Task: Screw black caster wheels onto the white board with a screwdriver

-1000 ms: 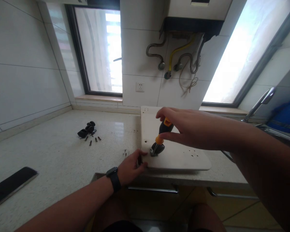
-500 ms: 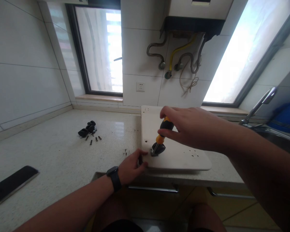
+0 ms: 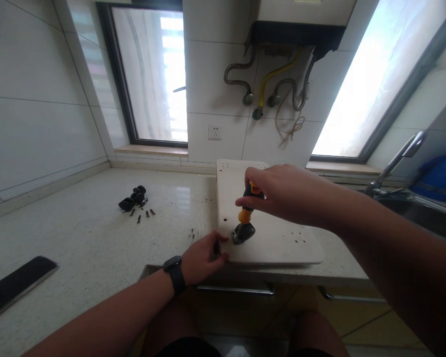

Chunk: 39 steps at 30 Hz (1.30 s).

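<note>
My right hand (image 3: 282, 196) is wrapped round a screwdriver (image 3: 246, 214) with a yellow and black handle. Its shaft slants down to the metal plate of a black caster (image 3: 246, 231) near the front left corner of a white board (image 3: 267, 248). The tip and any screw under it are too small to make out. At the board's left edge, my left hand (image 3: 202, 255) grips with thumb and fingers, close beside the caster. A dark watch is on that wrist. Small holes show in the board's other corners.
Several black casters (image 3: 137, 197) lie in a heap on the speckled counter (image 3: 96, 238), with several screws (image 3: 147, 214) near them. A long dark flat object (image 3: 18, 285) is at far left. To the right are a faucet (image 3: 397, 161) and sink (image 3: 423, 215). Drawer handles (image 3: 238, 291) run below.
My right hand has turned slightly on the screwdriver handle, with its thumb a little further left. The left hand stays at the board's edge. The whole view has shifted slightly.
</note>
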### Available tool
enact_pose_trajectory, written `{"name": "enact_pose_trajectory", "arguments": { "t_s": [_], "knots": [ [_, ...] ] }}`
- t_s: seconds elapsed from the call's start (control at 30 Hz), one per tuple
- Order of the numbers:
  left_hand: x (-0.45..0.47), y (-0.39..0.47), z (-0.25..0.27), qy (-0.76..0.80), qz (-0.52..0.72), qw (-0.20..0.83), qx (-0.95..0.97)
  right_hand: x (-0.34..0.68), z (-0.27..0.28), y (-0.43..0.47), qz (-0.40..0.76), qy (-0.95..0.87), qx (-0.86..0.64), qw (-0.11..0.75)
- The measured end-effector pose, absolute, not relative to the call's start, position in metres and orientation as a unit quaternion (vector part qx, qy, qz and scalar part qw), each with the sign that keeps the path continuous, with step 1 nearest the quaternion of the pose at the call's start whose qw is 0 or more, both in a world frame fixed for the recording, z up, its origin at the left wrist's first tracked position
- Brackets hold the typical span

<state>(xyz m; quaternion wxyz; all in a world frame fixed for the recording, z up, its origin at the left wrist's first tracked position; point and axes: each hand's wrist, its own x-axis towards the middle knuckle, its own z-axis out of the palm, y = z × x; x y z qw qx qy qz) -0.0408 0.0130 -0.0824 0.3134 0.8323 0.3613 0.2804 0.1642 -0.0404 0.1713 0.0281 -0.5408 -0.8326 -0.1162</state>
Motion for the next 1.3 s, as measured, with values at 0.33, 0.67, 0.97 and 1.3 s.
{"name": "enact_pose_trajectory", "arguments": {
  "t_s": [0.33, 0.67, 0.97, 1.3],
  "knots": [
    [-0.040, 0.013, -0.081, 0.358, 0.292, 0.320, 0.827, 0.170, 0.179, -0.042, -0.042, -0.878, -0.475, 0.039],
    [-0.040, 0.015, -0.082, 0.356, 0.290, 0.319, 0.829, 0.177, 0.178, -0.052, -0.001, -0.894, -0.445, 0.051],
    [-0.039, 0.013, -0.081, 0.359, 0.282, 0.319, 0.831, 0.166, 0.169, -0.046, -0.096, -0.819, -0.564, 0.037],
    [-0.040, 0.014, -0.081, 0.357, 0.301, 0.332, 0.820, 0.178, 0.175, -0.053, 0.075, -0.884, -0.449, 0.106]
  ]
}}
